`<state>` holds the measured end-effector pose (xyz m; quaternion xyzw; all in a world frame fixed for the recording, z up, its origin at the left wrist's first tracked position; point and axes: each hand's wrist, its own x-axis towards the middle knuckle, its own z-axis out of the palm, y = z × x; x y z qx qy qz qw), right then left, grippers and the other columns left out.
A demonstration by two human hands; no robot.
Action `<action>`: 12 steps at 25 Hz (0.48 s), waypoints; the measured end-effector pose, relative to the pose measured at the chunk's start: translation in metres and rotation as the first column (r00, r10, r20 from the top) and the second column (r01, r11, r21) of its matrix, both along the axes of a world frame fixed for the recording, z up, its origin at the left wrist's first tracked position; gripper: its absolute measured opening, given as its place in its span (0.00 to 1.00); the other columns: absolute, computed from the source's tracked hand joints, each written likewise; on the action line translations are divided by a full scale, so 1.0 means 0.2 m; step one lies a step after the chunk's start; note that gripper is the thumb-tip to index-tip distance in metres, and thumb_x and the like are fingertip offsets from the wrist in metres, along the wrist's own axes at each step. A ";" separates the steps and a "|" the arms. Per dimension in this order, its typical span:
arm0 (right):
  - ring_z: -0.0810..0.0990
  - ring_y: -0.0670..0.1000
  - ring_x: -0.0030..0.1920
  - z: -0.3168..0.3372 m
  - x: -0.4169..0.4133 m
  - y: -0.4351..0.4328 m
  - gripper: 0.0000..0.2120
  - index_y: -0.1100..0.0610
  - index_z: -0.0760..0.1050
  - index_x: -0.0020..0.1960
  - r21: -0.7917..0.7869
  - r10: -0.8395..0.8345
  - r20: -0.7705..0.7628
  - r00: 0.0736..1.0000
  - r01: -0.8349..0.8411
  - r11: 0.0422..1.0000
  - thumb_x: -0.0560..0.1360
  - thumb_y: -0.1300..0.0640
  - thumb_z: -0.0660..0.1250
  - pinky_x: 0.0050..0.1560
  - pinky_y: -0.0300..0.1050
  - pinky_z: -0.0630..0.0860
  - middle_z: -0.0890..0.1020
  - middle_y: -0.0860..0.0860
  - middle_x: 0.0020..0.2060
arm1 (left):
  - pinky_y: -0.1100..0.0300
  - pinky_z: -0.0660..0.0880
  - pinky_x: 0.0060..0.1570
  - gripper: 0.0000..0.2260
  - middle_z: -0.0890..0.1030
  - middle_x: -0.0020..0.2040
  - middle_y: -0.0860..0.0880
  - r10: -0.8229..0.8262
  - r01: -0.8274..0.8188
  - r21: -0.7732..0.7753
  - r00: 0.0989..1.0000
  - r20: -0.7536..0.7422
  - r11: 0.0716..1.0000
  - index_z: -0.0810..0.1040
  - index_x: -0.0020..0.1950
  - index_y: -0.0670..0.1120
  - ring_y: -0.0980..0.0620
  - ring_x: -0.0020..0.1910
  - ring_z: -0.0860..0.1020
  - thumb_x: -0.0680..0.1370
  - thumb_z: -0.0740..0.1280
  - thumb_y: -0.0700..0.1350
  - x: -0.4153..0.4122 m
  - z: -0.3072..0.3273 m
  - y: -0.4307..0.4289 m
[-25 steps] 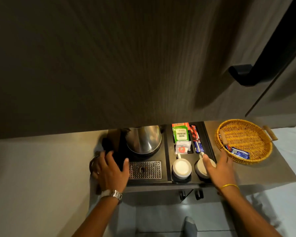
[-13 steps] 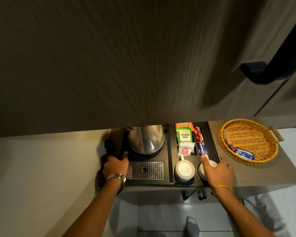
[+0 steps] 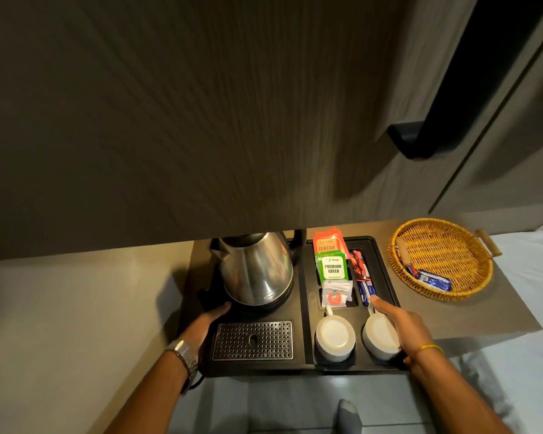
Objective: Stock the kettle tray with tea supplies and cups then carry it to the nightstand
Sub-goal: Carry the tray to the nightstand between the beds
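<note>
A black kettle tray [image 3: 300, 369] rests on a grey shelf. It carries a steel kettle [image 3: 256, 272], a perforated drip grate [image 3: 253, 340], tea packets [image 3: 331, 264], sachet sticks [image 3: 364, 280] and two upturned white cups [image 3: 334, 338] [image 3: 378, 335]. My left hand [image 3: 203, 322] grips the tray's left edge, thumb beside the kettle base. My right hand [image 3: 400, 327] holds the tray's right edge, thumb lying over the right cup. The fingers of both hands are hidden under the tray's sides.
A wicker basket [image 3: 441, 256] with a few sachets [image 3: 433, 280] sits on the shelf [image 3: 483, 314] to the right. A dark wood cabinet [image 3: 201, 120] overhangs the back of the tray. A beige wall is at left. White bedding lies at far right.
Both hands closed in from resting on top to gripping the tray's two sides. The tray now sticks out over the shelf's front edge, nearer to me.
</note>
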<state>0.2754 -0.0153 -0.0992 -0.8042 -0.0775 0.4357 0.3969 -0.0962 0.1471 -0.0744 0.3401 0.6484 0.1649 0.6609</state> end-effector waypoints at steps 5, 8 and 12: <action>0.83 0.65 0.47 0.02 0.04 -0.03 0.25 0.63 0.85 0.47 0.068 -0.008 -0.030 1.000 0.010 0.998 0.70 0.39 0.76 0.47 0.55 0.77 0.87 0.62 0.44 | 0.43 0.81 0.54 0.19 0.86 0.50 0.35 0.141 -0.120 -0.138 0.978 0.155 0.983 0.86 0.52 0.36 0.35 0.43 0.85 0.65 0.81 0.45 -0.04 0.06 -0.13; 0.84 0.62 0.44 0.04 0.05 -0.06 0.24 0.63 0.86 0.47 0.093 -0.001 -0.064 0.998 0.007 0.996 0.69 0.40 0.77 0.44 0.52 0.77 0.87 0.62 0.43 | 0.42 0.81 0.54 0.18 0.86 0.50 0.35 0.163 -0.141 -0.130 0.969 0.184 0.982 0.87 0.49 0.37 0.34 0.45 0.85 0.63 0.82 0.44 -0.05 0.14 -0.20; 0.85 0.62 0.45 0.07 0.08 -0.11 0.23 0.62 0.87 0.45 0.127 -0.008 -0.074 0.997 0.017 0.992 0.67 0.41 0.79 0.47 0.55 0.78 0.88 0.62 0.43 | 0.46 0.81 0.49 0.17 0.86 0.48 0.35 0.158 -0.149 -0.061 0.968 0.194 0.987 0.85 0.50 0.37 0.35 0.44 0.85 0.65 0.80 0.43 -0.01 0.23 -0.32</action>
